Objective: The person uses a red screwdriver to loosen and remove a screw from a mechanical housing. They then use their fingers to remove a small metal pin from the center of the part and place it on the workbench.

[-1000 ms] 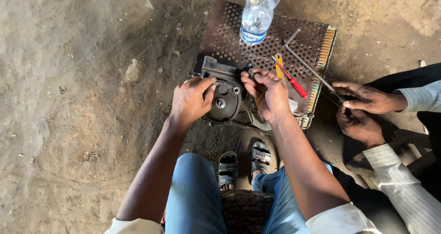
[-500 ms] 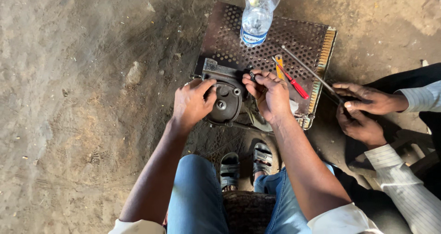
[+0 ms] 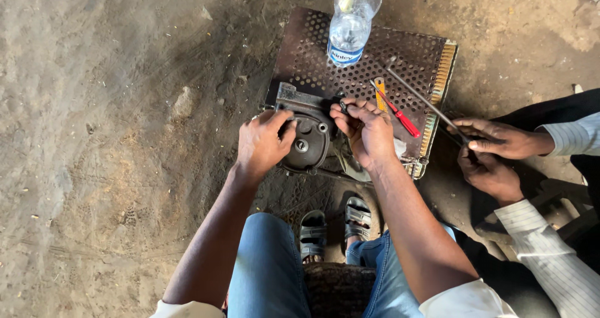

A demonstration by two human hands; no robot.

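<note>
**Both hands on a greasy metal housing, down on the dirt floor**

Left hand (image 3: pixel 262 144) is curled over the left side of the dark metal housing (image 3: pixel 307 140), fingers wrapped onto its edge and pressing it down. Right hand (image 3: pixel 369 130) sits at the upper right of the same part, fingertips bunched together and pinching something small and dark at the rim; can't tell what exactly, it's too tiny.

The housing lies on the near left corner of a rusty perforated metal plate (image 3: pixel 412 55) that's flat on the dirt floor (image 3: pixel 112 137). Also on that plate: a clear plastic water bottle (image 3: pixel 351 24) at the far edge, a red-handled screwdriver (image 3: pixel 400 117) just beside the right hand, and a long thin metal rod (image 3: pixel 420 96) running diagonally toward the right.

A second person's hands (image 3: pixel 494 152) in striped sleeves are at the right, one touching the rod's end. Sandalled feet (image 3: pixel 334 227) show below the plate.
</note>
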